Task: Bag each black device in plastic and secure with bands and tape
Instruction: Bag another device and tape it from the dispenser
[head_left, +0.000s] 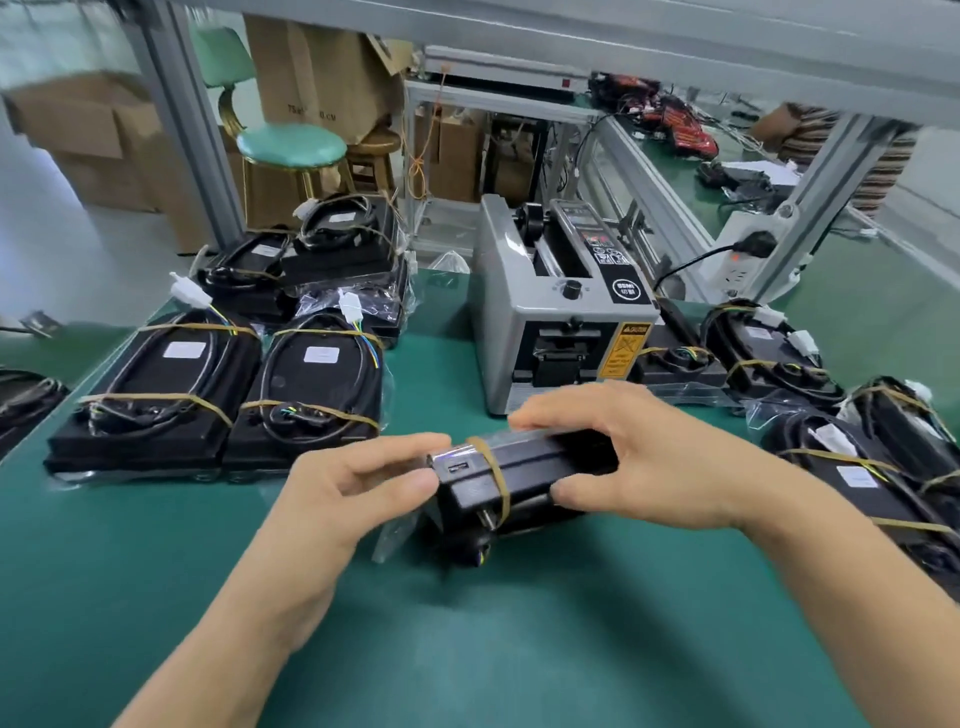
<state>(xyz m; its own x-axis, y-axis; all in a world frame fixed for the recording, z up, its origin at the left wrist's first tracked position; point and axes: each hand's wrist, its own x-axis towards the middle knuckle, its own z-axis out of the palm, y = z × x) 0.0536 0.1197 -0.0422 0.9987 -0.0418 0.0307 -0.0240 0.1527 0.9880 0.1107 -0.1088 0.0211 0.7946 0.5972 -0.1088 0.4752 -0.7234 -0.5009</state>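
Two bare forearms reach in from the bottom edge and meet over the green worktop (519, 649). The left hand (358, 483) comes in from the lower left. Its fingers are bent and its thumb and fingertips pinch the left end of a black device (524, 467). The right hand (639, 457) comes in from the right side. Its fingers curl over the top of the device and its thumb presses on the near side, so it grips the device too.

The device is held on its edge, just above the worktop, in the middle of the view. It is wrapped in a clear plastic bag (395, 535), and a loose bit of the bag hangs down at the lower left and touches the worktop. A tan rubber band (493, 473) goes round the device near its left end.

Behind the hands stands a grey tape machine (550, 312) with a yellow warning sticker on its front. To the left lie two bagged devices (223, 384) side by side, each with two tan bands and a white label on top. More black devices (322, 254) are stacked behind those two, near the far edge. On the right side, a pile of banded devices (831, 415) lies close together with their wires and white plugs on top.

Past the worktop there is a green stool (291, 145) and brown cardboard boxes (317, 78) on the floor.
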